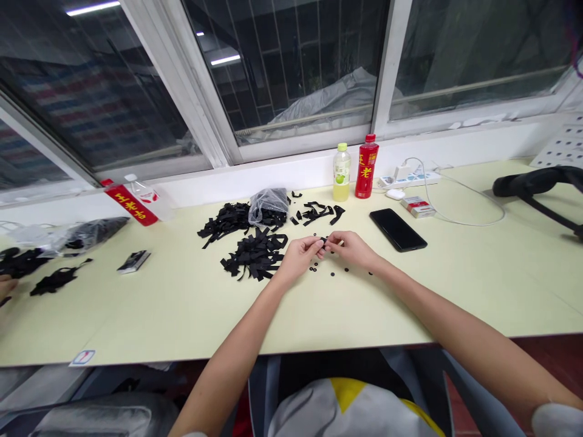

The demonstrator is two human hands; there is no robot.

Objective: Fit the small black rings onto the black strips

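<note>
My left hand (298, 255) and my right hand (350, 250) meet above the pale yellow table (182, 315), their fingertips pinching a small black piece (323, 241). Its exact shape is hidden by my fingers. Scattered just below my hands are several small black rings (332, 273). Left of my left hand lies a heap of black strips (255, 255), with a second heap (225, 221) behind it. A smaller scatter of black strips (316, 212) lies beyond my fingers. A clear plastic bag (268, 206) rests on the strips at the back.
A black phone (398, 229) lies right of my hands. Along the window stand a green-capped bottle (341, 173), a red bottle (367, 167) and a power strip (407, 179). Another person's hand (5, 286) shows at the far left, near more black strips (57, 281).
</note>
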